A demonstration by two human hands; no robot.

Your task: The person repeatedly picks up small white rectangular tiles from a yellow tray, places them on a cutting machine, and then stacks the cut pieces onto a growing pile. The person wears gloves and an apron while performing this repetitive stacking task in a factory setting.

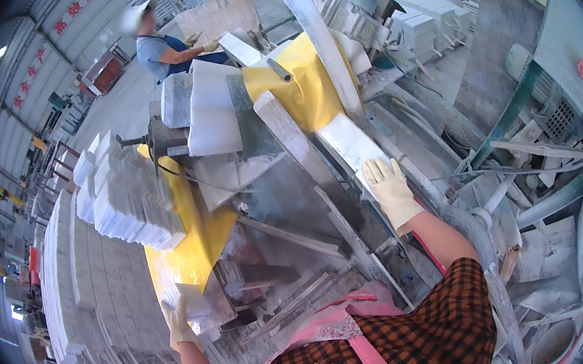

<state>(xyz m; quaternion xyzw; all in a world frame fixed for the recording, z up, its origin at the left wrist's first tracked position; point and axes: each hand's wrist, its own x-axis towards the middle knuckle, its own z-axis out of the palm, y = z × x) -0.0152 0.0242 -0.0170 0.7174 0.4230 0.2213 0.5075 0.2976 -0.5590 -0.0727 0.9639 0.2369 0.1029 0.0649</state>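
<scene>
Notably, the right hand (389, 192), in a pale yellow glove, lay right of centre in the frame with its fingers extended and spread flat, palm down, on the lower end of a white stone slab (350, 145); it pressed on the slab rather than closing around it. The slab sat on the dusty grey bed of a cutting machine (286, 197), beside a long pale stone bar (295, 142) that ran diagonally up toward the centre top. The left hand (178, 324), also gloved, was at the lower left of the frame, fingers curled onto a small white tile (191, 299); the grip appeared to be a light pinch at the tile's lower edge, though the view there was too small to confirm it. Just above that hand, a stack of cut white tiles (127, 193) stood at centre left, against a yellow machine housing (191, 247). A large white stone block (213, 108) rested at the upper centre. A second person (165, 49) in a blue top stood at the upper left, gloved hands on another slab. Broken stone offcuts (562, 223) lay heaped at the right of the frame. A pink apron (336, 324) over a checked sleeve occupied the lower centre.
</scene>
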